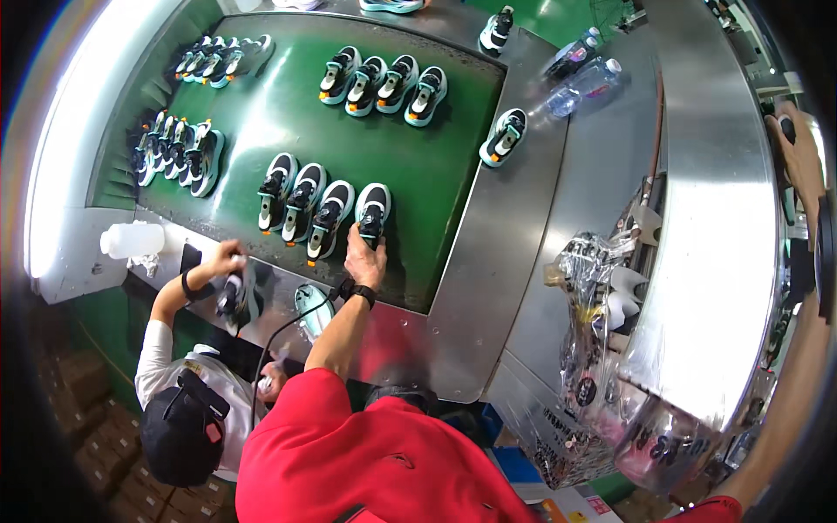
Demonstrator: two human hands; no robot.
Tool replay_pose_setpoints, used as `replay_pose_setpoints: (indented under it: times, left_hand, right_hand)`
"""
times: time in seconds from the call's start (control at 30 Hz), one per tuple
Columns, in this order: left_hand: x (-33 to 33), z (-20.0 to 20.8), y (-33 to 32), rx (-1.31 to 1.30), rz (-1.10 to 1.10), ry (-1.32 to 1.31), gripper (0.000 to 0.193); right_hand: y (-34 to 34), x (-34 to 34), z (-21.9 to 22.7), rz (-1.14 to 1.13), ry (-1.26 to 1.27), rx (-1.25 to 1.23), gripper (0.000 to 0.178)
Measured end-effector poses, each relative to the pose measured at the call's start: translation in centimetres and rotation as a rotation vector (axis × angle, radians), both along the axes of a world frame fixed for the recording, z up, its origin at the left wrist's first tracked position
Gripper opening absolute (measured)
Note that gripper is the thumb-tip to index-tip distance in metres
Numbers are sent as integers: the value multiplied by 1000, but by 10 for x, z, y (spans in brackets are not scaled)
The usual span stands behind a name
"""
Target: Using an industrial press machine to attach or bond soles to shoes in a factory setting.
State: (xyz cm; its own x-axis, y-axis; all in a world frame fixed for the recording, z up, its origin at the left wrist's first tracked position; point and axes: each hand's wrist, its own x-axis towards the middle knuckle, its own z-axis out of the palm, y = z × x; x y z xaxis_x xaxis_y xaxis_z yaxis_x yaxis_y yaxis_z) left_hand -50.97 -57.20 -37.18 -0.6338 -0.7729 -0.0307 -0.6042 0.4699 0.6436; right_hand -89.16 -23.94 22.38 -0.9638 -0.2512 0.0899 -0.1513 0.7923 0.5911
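Grip the end shoe [373, 209] of the near row at the heel, as with the left hand [364, 259] here: closed around the back, toe pointing away, on the green surface [436, 179] just beside the third shoe [332, 220]. Judging by this hold, probably positioning the shoe; keep it level to spare the pale sole. Mind the narrow gap to the third shoe, and avoid nudging it. Watch the dark cord [288, 327] by the left wrist; keep it from snagging. Leave room for the co-worker [186, 427] and the blurred shoe [237, 301] held over there on the left. As for the right hand [795, 150], far off at the right edge by a small dark object [787, 131]: impossible to tell whether gripping or merely touching.
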Motion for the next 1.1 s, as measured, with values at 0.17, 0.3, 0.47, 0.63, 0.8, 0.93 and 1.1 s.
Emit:
replay_pose_setpoints:
  times: [0.17, 0.3, 0.47, 0.63, 0.8, 0.93, 1.1]
  left_hand:
    - [2, 4, -6, -52, 2, 1, 58]
    - [4, 7, -14, 88, -98, 44, 67]
    - [12, -14, -30, -163, -420, 212, 76]
    - [37, 168, 89, 772, -817, 408, 41]
    - [112, 321, 247, 2129, -1308, -95, 76]
    - [174, 423, 336, 2510, -1500, -570, 71]
    - [311, 440, 392, 2592, -1593, -1127, 68]
  right_hand:
    - [96, 14, -5, 149, 345, -200, 46]
    - [134, 55, 1, -15, 146, -549, 52]
    - [106, 146, 26, 111, 302, -1102, 49]
    - [131, 302, 85, 353, 519, -1444, 41]
    - [169, 467, 63, 414, 709, -1690, 20]
    - [173, 631, 14, 226, 787, -1611, 22]
    - [176, 836, -68, -241, 1043, -1444, 29]
